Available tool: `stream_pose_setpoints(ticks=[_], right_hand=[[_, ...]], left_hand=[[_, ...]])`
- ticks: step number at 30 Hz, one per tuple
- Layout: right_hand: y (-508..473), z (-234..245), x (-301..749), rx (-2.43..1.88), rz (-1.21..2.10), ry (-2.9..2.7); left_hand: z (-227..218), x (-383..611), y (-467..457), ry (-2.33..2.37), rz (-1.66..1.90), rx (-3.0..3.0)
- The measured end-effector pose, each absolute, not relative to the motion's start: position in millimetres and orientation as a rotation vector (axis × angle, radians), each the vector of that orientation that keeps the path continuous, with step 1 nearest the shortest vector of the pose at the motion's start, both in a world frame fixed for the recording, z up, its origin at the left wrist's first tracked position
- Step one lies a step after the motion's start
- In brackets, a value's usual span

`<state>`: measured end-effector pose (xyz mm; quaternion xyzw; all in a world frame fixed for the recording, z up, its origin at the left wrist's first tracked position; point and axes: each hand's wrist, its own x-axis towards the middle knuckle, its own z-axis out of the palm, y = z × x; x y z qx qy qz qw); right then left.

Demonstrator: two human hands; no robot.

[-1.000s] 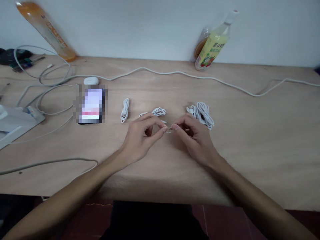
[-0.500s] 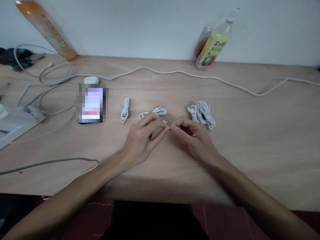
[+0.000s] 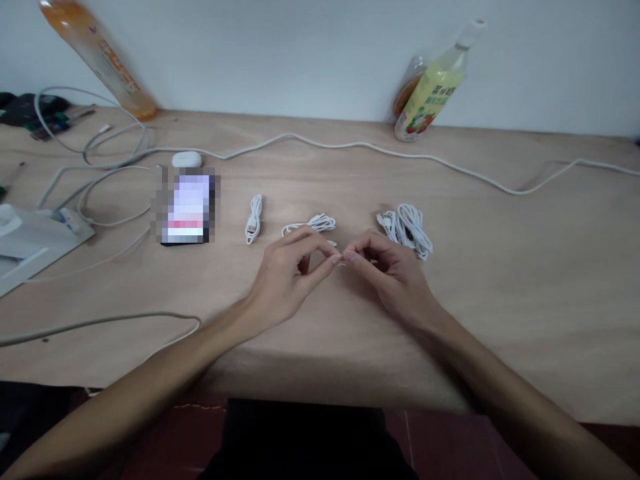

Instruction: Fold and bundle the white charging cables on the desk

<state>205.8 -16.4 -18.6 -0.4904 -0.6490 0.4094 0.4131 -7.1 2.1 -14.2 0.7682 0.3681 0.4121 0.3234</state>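
My left hand (image 3: pixel 295 270) and my right hand (image 3: pixel 390 273) meet fingertip to fingertip over the table. Each is closed in a pinch of thumb and forefinger. A thin whitish bit (image 3: pixel 342 264) shows just at the fingertips; what it is, I cannot make out. Right behind my left hand lies a coiled white cable (image 3: pixel 323 222), partly hidden by the fingers. Beyond my right hand is a bigger bunch of white cables (image 3: pixel 411 230). Further left, a small bundled white USB cable (image 3: pixel 254 219) lies by itself.
To the left are a phone (image 3: pixel 187 210) with a blurred screen, a white earbud case (image 3: pixel 187 159) and a white box-like object (image 3: pixel 35 240). A long white cord (image 3: pixel 360 143) crosses the table. An orange bottle (image 3: pixel 100 60) and a yellow-labelled bottle (image 3: pixel 433 93) stand by the wall.
Both hands stay pinched together in nearly the same place, the fingertips shifting only slightly. The whole view has moved a little to the right; the cables lie as before.
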Motion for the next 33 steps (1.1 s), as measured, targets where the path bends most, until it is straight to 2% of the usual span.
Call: stream_pose_setpoints(ticks=[19,33], right_hand=[[-17.0,-13.0,201.6,-1.227,1.079,-1.387],[-21.2,-11.5,201.3,-1.172,0.979,-1.433]], left_hand=[[-13.2,-5.1,2.4,1.027,1.007,1.632],[-13.8,-10.0,-1.7,0.957,1.366,2.334]])
